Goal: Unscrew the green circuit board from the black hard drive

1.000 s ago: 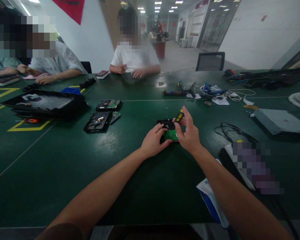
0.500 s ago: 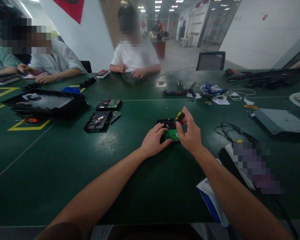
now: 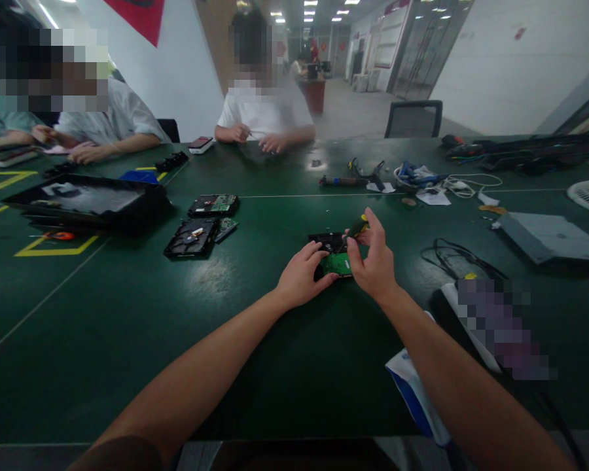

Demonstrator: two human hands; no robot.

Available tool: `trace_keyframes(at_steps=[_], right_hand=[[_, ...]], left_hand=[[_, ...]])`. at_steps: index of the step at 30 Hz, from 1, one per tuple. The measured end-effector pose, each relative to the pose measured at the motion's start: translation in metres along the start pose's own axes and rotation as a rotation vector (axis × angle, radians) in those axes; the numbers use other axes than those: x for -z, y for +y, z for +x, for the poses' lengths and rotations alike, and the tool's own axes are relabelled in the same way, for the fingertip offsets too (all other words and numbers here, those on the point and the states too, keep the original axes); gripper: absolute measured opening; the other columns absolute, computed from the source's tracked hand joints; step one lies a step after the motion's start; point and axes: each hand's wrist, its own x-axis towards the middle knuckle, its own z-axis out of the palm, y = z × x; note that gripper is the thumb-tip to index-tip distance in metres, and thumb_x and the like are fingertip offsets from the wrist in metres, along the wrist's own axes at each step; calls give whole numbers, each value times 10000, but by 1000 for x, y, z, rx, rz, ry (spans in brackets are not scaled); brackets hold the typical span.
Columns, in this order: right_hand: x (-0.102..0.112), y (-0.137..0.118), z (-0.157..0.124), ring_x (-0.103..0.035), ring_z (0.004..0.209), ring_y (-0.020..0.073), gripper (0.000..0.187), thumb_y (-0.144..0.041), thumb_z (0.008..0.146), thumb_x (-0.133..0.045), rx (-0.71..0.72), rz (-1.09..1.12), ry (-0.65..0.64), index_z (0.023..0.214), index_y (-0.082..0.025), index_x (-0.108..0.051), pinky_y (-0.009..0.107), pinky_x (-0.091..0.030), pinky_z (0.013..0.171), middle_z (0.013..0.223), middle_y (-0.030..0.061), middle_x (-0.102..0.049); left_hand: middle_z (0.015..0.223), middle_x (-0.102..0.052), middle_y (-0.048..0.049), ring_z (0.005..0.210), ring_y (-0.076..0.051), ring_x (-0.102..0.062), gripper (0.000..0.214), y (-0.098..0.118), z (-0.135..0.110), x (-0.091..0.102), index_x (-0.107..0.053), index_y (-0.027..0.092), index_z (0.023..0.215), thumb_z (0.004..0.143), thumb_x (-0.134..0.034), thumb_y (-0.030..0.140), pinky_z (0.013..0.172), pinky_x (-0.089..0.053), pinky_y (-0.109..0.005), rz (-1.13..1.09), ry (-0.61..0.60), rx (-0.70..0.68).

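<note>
A black hard drive (image 3: 330,246) with a green circuit board (image 3: 337,264) on top lies on the green table in front of me. My left hand (image 3: 302,276) rests on the drive's left side, fingers curled over its edge and holding it down. My right hand (image 3: 374,260) is closed round a small screwdriver with a yellow and black handle (image 3: 358,227). The screwdriver's tip points down at the drive and is hidden behind my fingers.
Two more opened hard drives (image 3: 194,237) (image 3: 213,205) lie to the left, beside a black tray (image 3: 86,203). Cables (image 3: 459,258), a grey box (image 3: 550,239) and a blue and white packet (image 3: 415,396) lie on the right. Other people sit at the far side, hands on the table.
The screwdriver handle has tilted lower and to the right as my right hand turned it. My left hand and the drive have stayed put.
</note>
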Motion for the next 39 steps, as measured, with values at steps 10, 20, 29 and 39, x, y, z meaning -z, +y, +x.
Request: trace_keyframes(at_steps=[10,20,29,39], right_hand=[[-1,3,-1,-727,1070,259,689,-348,1000,-553,37,-33,21,1612,-319,-237,459,-649,918,1544,108,-518],[-1,1,0,-718,1022,260,699,-360,972,-609,34,-61,52,1587,-313,-280,488,-631,933,1473,105,-570],[-3,4,-1,-708,1096,266,732,-337,992,-570,5,4,-5,1613,-310,-185,511,-604,988,1553,123,-491],[-2,6,-1,-698,1119,259,697,-332,1016,-519,24,16,-24,1619,-309,-171,491,-601,991,1596,125,-435]], left_hand=[[1566,-485,-136,1506,-309,-382,596,1,0,1,-583,181,1390,923,-633,548,1237,-363,-497,3,-8,13],[1569,-480,-134,1505,-314,-384,588,1,0,1,-580,188,1394,923,-640,535,1235,-365,-507,-6,-2,10],[1565,-484,-142,1501,-309,-390,592,-1,1,-2,-583,181,1382,913,-651,535,1238,-361,-501,0,1,5],[1568,-483,-137,1508,-301,-379,590,3,0,2,-582,175,1388,926,-633,539,1239,-362,-485,3,-14,17]])
